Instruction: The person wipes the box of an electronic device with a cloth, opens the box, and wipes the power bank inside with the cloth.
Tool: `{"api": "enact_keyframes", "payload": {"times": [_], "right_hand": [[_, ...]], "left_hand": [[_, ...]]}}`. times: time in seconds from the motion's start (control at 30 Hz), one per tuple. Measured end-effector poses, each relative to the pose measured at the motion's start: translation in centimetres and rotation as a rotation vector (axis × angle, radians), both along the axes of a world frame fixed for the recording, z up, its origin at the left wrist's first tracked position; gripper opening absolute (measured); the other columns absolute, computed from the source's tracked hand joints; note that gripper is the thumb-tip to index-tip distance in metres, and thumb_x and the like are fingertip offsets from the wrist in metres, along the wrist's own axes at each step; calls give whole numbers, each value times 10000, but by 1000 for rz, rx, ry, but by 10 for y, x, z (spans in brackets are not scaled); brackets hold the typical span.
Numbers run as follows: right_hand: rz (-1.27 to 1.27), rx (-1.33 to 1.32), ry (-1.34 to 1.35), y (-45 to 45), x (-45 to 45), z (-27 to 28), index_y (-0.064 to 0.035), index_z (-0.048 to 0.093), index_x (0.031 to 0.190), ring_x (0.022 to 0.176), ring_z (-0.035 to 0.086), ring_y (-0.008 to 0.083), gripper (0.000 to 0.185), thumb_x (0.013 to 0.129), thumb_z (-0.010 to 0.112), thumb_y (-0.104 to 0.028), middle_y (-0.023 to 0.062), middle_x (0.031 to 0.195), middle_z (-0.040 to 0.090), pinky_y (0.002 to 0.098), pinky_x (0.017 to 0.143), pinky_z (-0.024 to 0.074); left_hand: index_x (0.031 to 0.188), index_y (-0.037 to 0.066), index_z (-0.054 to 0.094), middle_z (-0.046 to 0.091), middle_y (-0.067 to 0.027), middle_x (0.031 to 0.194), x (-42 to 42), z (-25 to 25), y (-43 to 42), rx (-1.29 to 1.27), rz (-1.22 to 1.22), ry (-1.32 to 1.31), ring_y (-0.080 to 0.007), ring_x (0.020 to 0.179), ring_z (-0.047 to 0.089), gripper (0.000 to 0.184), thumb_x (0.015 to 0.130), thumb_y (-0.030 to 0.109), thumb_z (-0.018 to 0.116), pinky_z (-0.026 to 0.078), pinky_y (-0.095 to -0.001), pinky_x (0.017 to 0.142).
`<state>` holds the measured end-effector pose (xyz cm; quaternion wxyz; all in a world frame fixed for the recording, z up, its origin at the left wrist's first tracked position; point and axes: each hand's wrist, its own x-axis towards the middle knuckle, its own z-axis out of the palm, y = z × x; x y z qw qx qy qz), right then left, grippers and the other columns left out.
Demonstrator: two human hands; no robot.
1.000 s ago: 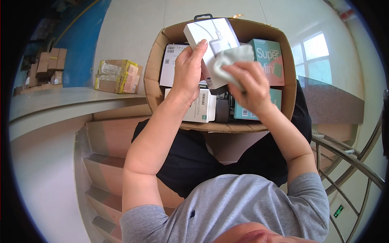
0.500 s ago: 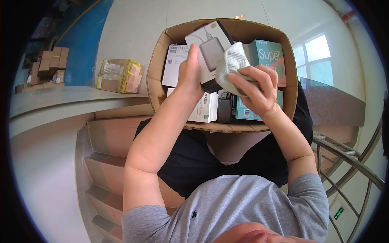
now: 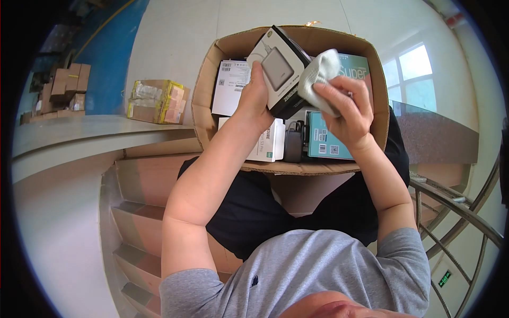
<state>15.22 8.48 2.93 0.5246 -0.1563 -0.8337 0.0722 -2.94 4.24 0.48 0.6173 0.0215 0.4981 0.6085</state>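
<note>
My left hand (image 3: 254,100) grips a white and black product box (image 3: 277,68) with a grey power bank pictured on its front. The box is tilted above an open cardboard carton (image 3: 203,100). In my right hand (image 3: 347,106) is a pale cloth (image 3: 319,79), bunched up and held against the box's right side. Below, inside the carton, lie a white box (image 3: 230,87), another white box (image 3: 269,143), a black charger (image 3: 293,144), a teal box (image 3: 330,140) and a box marked "Super" (image 3: 352,66), partly hidden by the cloth and hand.
On the ledge (image 3: 106,130) to the left stands a taped cardboard box (image 3: 156,100). Stacked cartons (image 3: 69,85) are farther left. Steps (image 3: 138,225) descend at lower left, and a metal railing (image 3: 461,212) runs along the right.
The product box has turned so its black side faces more toward me. My right hand and the cloth have shifted slightly right, along the box's side.
</note>
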Motion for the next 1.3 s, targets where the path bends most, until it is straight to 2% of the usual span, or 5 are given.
{"api": "enact_keyframes", "payload": {"times": [0.6, 0.77, 1.0, 1.13, 1.3], "right_hand": [[142, -293, -14, 2, 14, 10, -84, 773, 1087, 788, 591, 171, 360, 740, 780, 12, 79, 1020, 639, 293, 663, 513], [-39, -298, 116, 30, 22, 8, -82, 767, 1107, 778, 587, 178, 375, 742, 781, 5, 74, 1020, 625, 300, 668, 512], [255, -322, -152, -13, 20, 5, -57, 744, 1118, 825, 602, 219, 323, 798, 744, -9, 109, 1059, 645, 311, 709, 505], [49, -277, -4, 20, 25, 4, -67, 743, 1104, 806, 587, 180, 274, 835, 752, -12, 82, 1040, 622, 297, 690, 505], [40, -602, 219, 14, 21, 2, -55, 650, 1239, 859, 586, 187, 353, 895, 726, -73, 89, 1072, 628, 293, 753, 501]], "left_hand": [[1427, 66, 548, 699, -153, 1248, -3, 10, 13, 30, -443, 425, -241, 1050, 722, 772, 1050, 688, 289, 612, -331, 797], [1405, 53, 568, 701, -151, 1231, 22, 30, 8, -102, -521, 444, -230, 1035, 719, 763, 1055, 671, 288, 600, -303, 755], [1376, 41, 592, 702, -166, 1211, 0, 8, 10, 7, -437, 428, -214, 1010, 713, 775, 1043, 684, 317, 577, -284, 743], [1357, 29, 604, 705, -175, 1191, 10, 24, 9, -51, -542, 555, -201, 976, 711, 794, 1037, 698, 320, 560, -275, 739], [1125, -28, 697, 708, -134, 1041, 28, 27, 5, -52, -475, 614, -185, 874, 667, 783, 1023, 691, 406, 533, -296, 765]]}}
